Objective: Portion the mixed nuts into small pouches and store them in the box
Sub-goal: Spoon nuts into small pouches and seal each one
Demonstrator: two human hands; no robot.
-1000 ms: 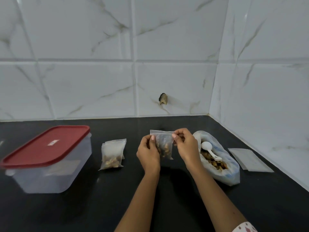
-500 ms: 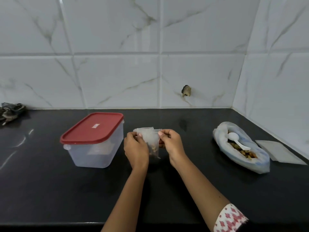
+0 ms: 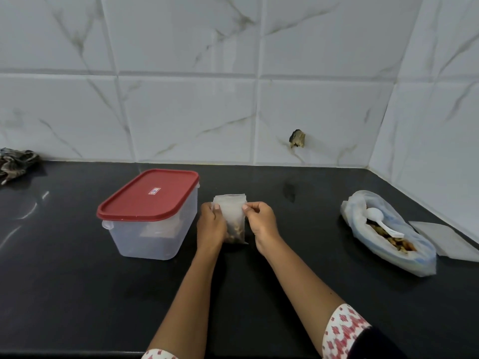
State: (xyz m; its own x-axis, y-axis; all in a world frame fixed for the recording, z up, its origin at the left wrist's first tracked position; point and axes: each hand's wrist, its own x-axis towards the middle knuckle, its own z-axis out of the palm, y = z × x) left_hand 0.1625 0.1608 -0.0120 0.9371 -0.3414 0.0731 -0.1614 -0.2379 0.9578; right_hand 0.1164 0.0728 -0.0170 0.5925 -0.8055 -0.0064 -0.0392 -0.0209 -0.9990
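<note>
Pouch [image 3: 231,215] upright between hands, mid-worktop [image 3: 64,294], right of box [image 3: 150,216]. Left hand [image 3: 211,226], right hand [image 3: 261,225] pinch its top corners.

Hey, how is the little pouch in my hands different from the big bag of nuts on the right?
The small pouch is held upright, pinched by the left hand and right hand; the big bag lies open-mouthed on the countertop. The small pouch has nuts only at its bottom; the big bag holds far more and a white spoon. Both are translucent plastic.
</note>
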